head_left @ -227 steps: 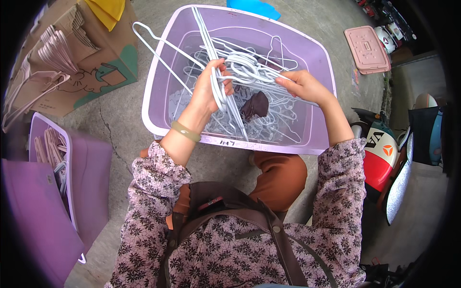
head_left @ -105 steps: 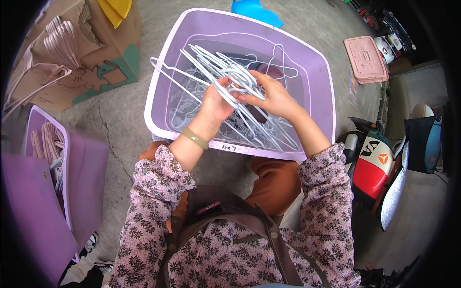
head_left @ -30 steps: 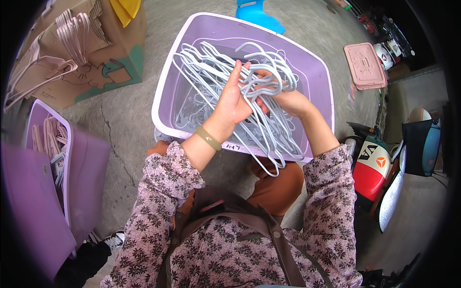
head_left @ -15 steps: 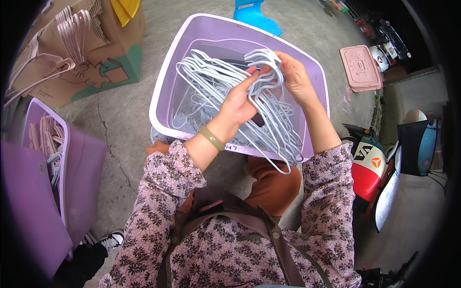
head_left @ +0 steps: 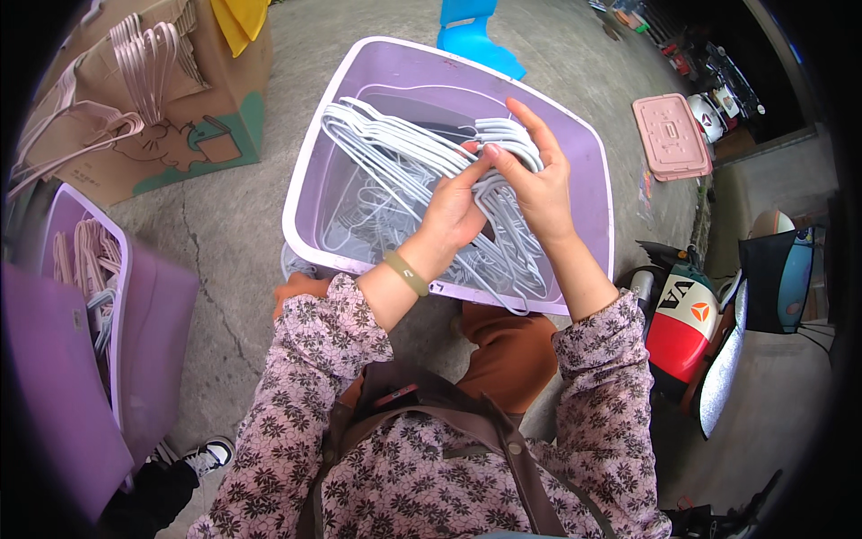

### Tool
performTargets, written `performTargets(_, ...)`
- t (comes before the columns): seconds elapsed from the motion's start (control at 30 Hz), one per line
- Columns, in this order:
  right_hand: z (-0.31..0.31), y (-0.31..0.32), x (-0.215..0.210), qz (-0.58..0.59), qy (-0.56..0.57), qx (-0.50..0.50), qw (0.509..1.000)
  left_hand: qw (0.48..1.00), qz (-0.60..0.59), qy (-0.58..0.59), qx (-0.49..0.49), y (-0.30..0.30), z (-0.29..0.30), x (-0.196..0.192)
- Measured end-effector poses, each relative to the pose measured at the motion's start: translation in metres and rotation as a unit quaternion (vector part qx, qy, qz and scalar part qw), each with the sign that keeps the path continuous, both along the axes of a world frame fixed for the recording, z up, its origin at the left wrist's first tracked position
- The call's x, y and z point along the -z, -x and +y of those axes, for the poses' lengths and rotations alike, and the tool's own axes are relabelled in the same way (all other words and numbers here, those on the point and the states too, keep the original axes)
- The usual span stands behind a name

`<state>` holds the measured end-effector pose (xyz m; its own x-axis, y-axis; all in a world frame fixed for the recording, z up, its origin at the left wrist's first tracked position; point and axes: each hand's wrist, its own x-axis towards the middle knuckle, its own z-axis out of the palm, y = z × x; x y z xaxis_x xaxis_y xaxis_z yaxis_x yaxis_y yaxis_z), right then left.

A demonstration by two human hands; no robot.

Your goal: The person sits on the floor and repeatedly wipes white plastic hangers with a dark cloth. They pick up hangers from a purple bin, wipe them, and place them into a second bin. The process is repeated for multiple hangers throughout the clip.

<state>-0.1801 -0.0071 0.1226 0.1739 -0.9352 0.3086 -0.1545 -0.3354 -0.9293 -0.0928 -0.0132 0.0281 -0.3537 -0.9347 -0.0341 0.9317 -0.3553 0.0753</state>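
Observation:
A bundle of pale grey clothes hangers [head_left: 395,135] is gripped in my left hand [head_left: 452,212], its fingers wrapped round the necks below the hooks. My right hand [head_left: 541,184] is at the hooks, with the thumb against them near my left thumb and the index finger stretched up and away. Whether its other fingers hold any hooks is hidden. Both hands are above a purple tub [head_left: 579,180] with a white rim. Inside the tub lie more grey hangers [head_left: 373,211], loosely tangled.
At left stands another purple tub [head_left: 162,296] with pinkish and grey hangers. Behind it, a cardboard box [head_left: 220,90] has pink hangers hooked on it. A blue plastic piece [head_left: 471,40] lies beyond my tub. At right are a pink lid [head_left: 672,135] and a red-and-white object [head_left: 684,328].
The hanger bundle has shifted slightly, its hooks now lower and further right. My right hand has turned, its thumb moving in over the hooks and its index finger extending upward.

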Motion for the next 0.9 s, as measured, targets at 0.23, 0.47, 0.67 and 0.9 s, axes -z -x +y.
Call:
performTargets(0.23, 0.019, -0.016, -0.005, 0.036, 0.103, 0.01, 0.994, 0.998, -0.036, 0.013, -0.044, 0.001, 0.003, 0.003)
performTargets(0.47, 0.031, -0.024, -0.002, 0.183, 0.347, -0.041, 0.919, 0.998, -0.028, 0.031, -0.04, -0.008, 0.016, -0.033)
performTargets(0.67, 0.035, -0.033, 0.026, 0.227, 0.399, -0.09, 0.884, 0.995, -0.065, 0.028, -0.075, -0.006, 0.009, -0.017)
performTargets(0.9, 0.043, -0.044, 0.043, 0.18, 0.405, -0.067, 0.894, 0.994, -0.084, -0.003, -0.063, -0.013, 0.009, -0.012)
